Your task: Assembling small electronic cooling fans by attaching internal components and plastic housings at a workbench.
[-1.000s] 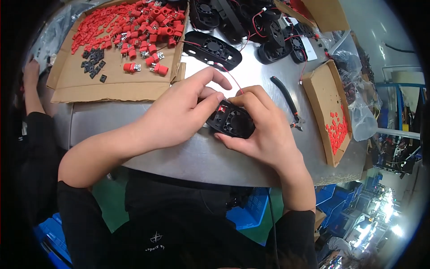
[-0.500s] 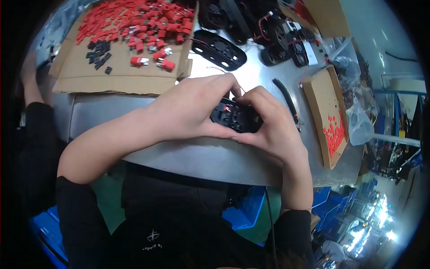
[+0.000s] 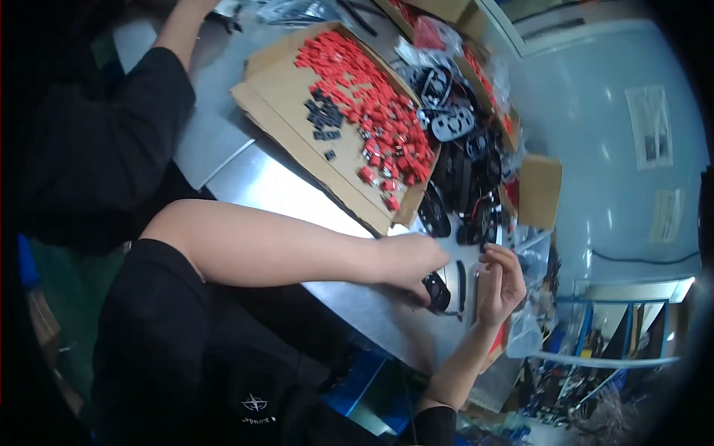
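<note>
My left hand [image 3: 413, 262] is closed on the edge of a black plastic housing [image 3: 439, 295], held low over the metal table [image 3: 349, 301]. The palm and wrist hide much of the housing. A thin wire curves beside it. My right hand [image 3: 503, 286] is raised to the right, apart from the housing, with loosely bent fingers spread and nothing visible in them. Between the hands lies a slim dark curved handle [image 3: 462, 282], seemingly of a hand tool.
A cardboard tray [image 3: 286, 141] holds many red connectors [image 3: 394, 149] and small black pieces [image 3: 323, 115]. Black housings with wires [image 3: 476, 160] crowd the far right, beside an open carton [image 3: 539, 189]. Another person's dark sleeve [image 3: 123, 126] is at the left.
The view has swung to the right. My right hand has let go of the black housing and moved off to the right; my left hand keeps hold of it.
</note>
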Demonstrator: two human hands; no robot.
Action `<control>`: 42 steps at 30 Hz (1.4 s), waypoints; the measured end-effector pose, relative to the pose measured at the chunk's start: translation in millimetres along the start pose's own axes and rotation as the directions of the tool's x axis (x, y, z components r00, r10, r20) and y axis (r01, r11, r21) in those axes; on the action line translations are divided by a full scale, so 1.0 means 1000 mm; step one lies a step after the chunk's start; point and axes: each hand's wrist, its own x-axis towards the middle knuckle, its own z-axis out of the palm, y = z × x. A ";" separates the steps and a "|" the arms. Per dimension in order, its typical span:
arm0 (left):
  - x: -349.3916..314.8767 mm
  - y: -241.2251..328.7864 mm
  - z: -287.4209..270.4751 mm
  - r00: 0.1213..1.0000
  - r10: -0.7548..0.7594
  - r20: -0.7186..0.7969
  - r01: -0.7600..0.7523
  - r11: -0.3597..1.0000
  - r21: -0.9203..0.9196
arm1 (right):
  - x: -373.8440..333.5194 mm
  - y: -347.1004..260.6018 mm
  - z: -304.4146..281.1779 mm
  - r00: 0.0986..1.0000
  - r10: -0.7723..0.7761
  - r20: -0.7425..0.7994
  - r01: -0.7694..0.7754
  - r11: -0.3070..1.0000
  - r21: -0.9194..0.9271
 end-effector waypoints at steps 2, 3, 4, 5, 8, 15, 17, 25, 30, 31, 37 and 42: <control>-0.007 -0.003 -0.001 1.000 -0.004 -0.022 0.004 1.000 -0.006 | 0.042 -0.048 0.047 0.979 -0.050 0.196 0.080 0.985 -0.151; -0.006 -0.005 0.004 1.000 0.008 -0.016 -0.009 1.000 -0.020 | 0.067 -0.068 0.070 0.921 -0.111 0.374 0.198 0.959 -0.203; -0.009 -0.013 0.013 0.995 0.076 -0.064 -0.077 0.997 -0.003 | 0.085 -0.079 0.098 0.875 -0.070 0.480 0.185 0.963 -0.197; -0.010 -0.007 0.009 0.994 0.092 -0.057 -0.092 0.996 -0.002 | 0.100 -0.086 0.123 0.821 -0.023 0.570 0.167 0.965 -0.202; -0.010 -0.008 0.006 0.996 -0.066 0.058 0.077 0.970 -0.230 | 0.127 -0.070 0.196 0.777 -0.111 0.620 0.293 0.935 -0.199; 0.009 -0.028 0.033 0.914 0.258 -0.313 -0.228 0.965 0.132 | 0.189 -0.018 0.251 0.771 -0.275 0.574 0.521 0.791 -0.321; 0.003 -0.018 0.019 0.982 0.115 -0.151 -0.119 0.993 -0.016 | 0.194 -0.024 0.260 0.781 -0.262 0.568 0.513 0.787 -0.343; 0.003 -0.023 0.025 0.957 0.211 -0.200 -0.209 0.977 0.031 | 0.191 -0.035 0.246 0.705 -0.317 0.634 0.552 0.806 -0.212; -0.003 -0.004 0.000 0.997 -0.069 0.048 0.071 0.996 -0.045 | 0.146 -0.049 0.148 0.926 -0.120 0.359 0.187 0.969 -0.159; -0.002 -0.002 -0.003 0.999 -0.038 0.020 0.038 0.999 -0.018 | 0.127 -0.046 0.115 0.948 -0.023 0.317 0.061 0.992 -0.113; -0.003 -0.010 0.001 0.997 0.015 -0.074 -0.015 1.000 0.001 | 0.000 0.030 -0.018 0.707 0.595 0.382 -0.594 0.793 -0.135; 0.000 -0.001 0.000 0.998 0.000 -0.060 0.000 1.000 0.008 | -0.033 0.037 -0.009 0.742 0.617 0.260 -0.525 0.777 -0.346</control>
